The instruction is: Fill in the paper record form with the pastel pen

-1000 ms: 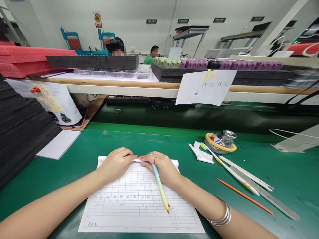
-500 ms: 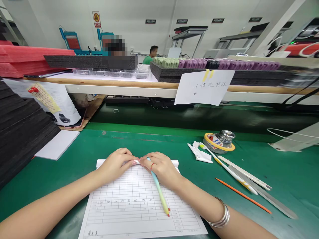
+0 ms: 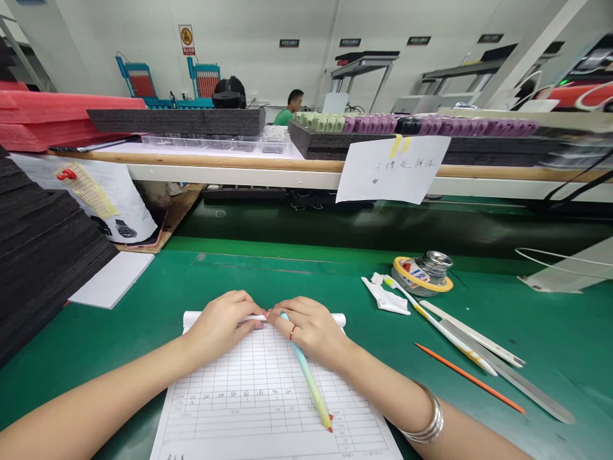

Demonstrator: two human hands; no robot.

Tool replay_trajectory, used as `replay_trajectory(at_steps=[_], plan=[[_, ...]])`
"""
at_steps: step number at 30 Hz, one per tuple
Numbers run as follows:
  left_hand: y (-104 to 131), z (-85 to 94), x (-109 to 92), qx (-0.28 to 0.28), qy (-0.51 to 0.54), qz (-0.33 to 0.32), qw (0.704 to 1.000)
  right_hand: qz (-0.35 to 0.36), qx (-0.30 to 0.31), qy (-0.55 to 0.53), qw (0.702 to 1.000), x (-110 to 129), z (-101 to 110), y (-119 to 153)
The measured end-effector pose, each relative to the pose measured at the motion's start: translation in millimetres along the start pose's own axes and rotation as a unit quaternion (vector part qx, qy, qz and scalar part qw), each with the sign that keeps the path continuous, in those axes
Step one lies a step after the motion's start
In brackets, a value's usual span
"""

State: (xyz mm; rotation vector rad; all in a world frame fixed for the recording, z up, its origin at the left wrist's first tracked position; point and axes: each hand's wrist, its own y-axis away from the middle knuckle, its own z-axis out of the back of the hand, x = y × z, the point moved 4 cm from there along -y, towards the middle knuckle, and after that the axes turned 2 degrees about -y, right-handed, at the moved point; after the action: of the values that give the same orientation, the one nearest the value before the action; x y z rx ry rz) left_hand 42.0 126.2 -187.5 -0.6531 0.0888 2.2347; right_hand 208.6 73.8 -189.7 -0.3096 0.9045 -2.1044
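Paper form [image 3: 239,425] lying on the green desk [image 3: 297,275], far edge rolled.
Grip of the left hand [image 3: 227,324] pinches the rolled edge [image 3: 339,320]; the right hand [image 3: 309,327] pinches beside it, also holding a pen [image 3: 311,386].

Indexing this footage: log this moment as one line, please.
left hand: at rolled far edge, white gridded paper form | right hand: same edge, holding slim blue-yellow pen | rightward: thin orange stick

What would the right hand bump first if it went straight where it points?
Probably the left hand: its fingertips are near those of the right hand, at the paper. I can't tell if they touch.
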Motion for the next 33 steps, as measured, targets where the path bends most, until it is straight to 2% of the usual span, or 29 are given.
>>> replay_trajectory(at_steps=[6, 13, 24, 30, 33], plan=[[-1, -3.0, -2, 0.016, -0.058, -0.023, 0.998, 0.022, -0.045, -0.009, 0.999, 1, 7, -1], [-1, 1.7, -2, 0.026, 0.001, 0.033, 0.999, 0.049, -0.062, -0.012, 0.997, -1, 10, 1], [-2, 5.0, -2, 0.051, 0.003, 0.006, 0.999, 0.064, -0.08, -0.004, 0.995, 3, 13, 0], [0, 4.3, -2, 0.018, -0.053, -0.006, 0.998, 0.047, -0.064, -0.011, 0.997, 3, 10, -2], [0, 3.7, -2, -0.012, -0.098, -0.025, 0.995, 0.016, -0.053, -0.022, 0.998, 0, 6, -2]])
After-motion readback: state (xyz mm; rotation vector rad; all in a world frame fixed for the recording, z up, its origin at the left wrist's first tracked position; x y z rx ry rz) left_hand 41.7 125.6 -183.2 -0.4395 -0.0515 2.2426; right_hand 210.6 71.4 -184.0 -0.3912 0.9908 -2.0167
